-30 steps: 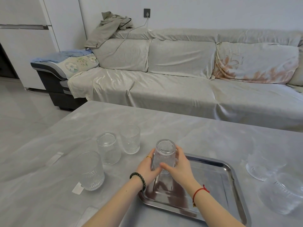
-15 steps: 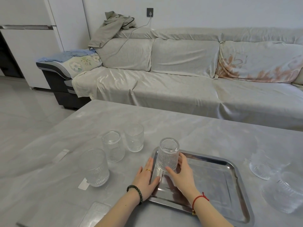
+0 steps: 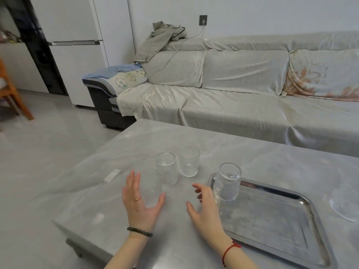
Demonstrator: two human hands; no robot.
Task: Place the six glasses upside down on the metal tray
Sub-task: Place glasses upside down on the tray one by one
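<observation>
A long sofa [image 3: 233,98] under pale covers runs behind the grey table [image 3: 136,144]. On the table's right side lies the metal tray [image 3: 272,216], and one glass [image 3: 227,182] stands upside down in its near-left corner. Left of the tray three more glasses stand close together on the tabletop: the far glass [image 3: 189,163], the middle glass [image 3: 167,168] and the near glass [image 3: 151,188]. A fifth glass [image 3: 344,207] is blurred at the right edge. The left hand [image 3: 140,203] is spread open around the near glass, thumb beside its base, fingers [image 3: 133,181] up along its left side, not closed on it. The right hand [image 3: 204,207] hovers open just left of the tray, fingers curled, holding nothing.
</observation>
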